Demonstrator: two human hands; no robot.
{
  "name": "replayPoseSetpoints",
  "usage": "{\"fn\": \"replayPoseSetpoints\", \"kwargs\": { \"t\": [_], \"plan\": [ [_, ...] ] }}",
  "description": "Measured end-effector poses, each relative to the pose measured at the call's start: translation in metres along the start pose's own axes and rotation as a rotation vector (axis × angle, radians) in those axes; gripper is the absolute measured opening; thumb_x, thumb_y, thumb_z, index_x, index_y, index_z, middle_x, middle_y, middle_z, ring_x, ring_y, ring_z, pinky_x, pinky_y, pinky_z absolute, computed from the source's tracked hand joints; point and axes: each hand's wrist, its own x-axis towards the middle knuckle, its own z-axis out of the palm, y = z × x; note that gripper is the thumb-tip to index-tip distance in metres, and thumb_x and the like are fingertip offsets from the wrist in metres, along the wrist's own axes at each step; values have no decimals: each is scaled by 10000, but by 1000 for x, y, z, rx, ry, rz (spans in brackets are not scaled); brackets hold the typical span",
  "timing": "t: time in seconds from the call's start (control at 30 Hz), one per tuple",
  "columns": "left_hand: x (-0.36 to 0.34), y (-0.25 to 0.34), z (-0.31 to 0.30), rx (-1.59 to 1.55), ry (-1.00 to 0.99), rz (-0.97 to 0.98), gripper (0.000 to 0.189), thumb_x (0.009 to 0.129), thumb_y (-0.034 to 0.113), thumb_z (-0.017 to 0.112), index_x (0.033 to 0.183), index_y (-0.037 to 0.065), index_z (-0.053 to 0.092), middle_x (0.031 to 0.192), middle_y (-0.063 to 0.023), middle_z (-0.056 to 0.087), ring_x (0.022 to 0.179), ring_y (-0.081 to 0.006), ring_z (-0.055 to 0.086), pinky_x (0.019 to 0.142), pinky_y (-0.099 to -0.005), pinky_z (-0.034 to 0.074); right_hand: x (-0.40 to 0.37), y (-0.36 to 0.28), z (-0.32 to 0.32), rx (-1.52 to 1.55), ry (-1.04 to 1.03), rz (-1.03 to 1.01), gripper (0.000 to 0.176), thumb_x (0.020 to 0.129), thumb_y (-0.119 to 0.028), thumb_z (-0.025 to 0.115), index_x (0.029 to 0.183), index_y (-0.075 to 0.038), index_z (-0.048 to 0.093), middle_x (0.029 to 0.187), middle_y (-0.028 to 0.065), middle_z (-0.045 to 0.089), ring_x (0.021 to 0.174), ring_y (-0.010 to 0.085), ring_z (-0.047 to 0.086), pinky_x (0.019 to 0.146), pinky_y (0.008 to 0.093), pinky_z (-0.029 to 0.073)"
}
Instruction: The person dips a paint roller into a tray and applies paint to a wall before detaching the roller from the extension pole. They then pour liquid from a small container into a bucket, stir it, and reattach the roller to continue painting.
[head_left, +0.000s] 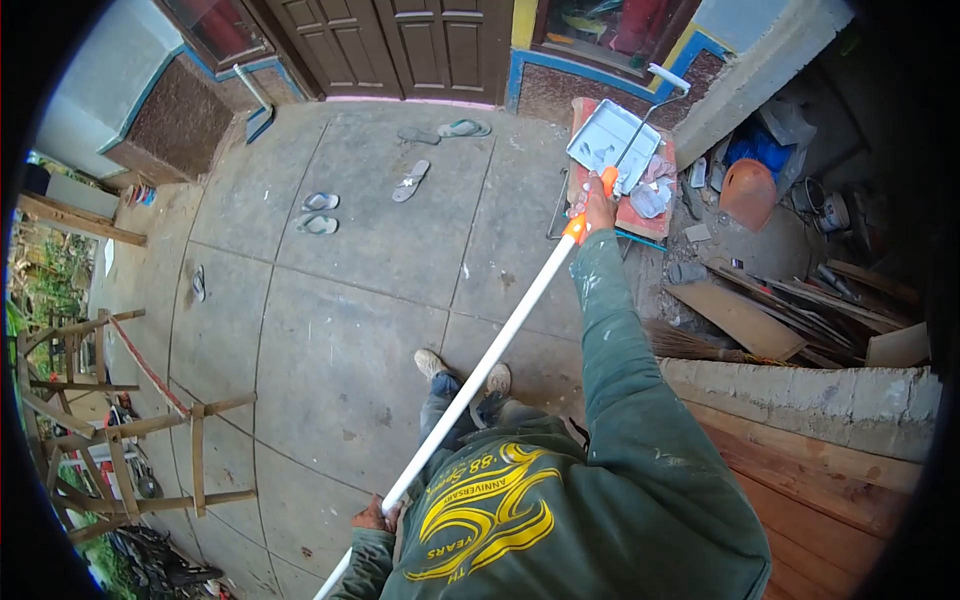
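Note:
A long white pole [490, 370] runs diagonally from the bottom edge up to orange fittings. My left hand [375, 515] is wrapped round its lower part beside my body. Near the upper end, my right hand [597, 208] is closed round the pole between the orange fittings. A thin metal frame extends from there to a white paint roller [669, 78], which is raised past the tray's far corner. Below the frame lies a pale blue-white paint tray [612, 130] on a reddish board [580, 112]. Crumpled plastic [650, 197] rests beside the tray, close to my right hand.
Slippers [320, 202] lie on the concrete floor [350, 320] before a brown door [440, 50]. Wooden trestles [120, 435] stand at left. At right are an orange basin [748, 194], scrap boards [740, 318] and a low block wall [800, 390]. A dustpan [260, 122] leans near the wall.

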Motion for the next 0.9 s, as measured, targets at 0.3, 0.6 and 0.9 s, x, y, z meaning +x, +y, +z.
{"fn": "replayPoseSetpoints", "kwargs": {
  "t": [0.3,0.6,0.9],
  "plan": [
    [-17,-7,0,-1120,-442,-163,359,894,360,556,951,14,628,715,-62,652,633,-141,605,584,-311,474,-10,3,-48,162,-187,63,284,884,-357,527,769,-133,396,500,-39,297,381,80,312,372,246,304],
    [55,65,-54,-945,-593,-137,345,918,340,521,932,9,620,671,-43,608,555,-116,488,526,-304,418,-13,72,-59,-10,-1,-8,304,910,-359,482,922,-59,439,563,35,443,359,122,395,339,283,354],
    [51,63,-47,-359,-170,160,336,857,375,579,783,51,524,575,-176,542,512,-368,559,481,-414,430,-25,117,-42,-60,139,62,303,912,-257,499,1096,-46,384,608,28,400,388,111,374,328,273,341]
  ]
}}
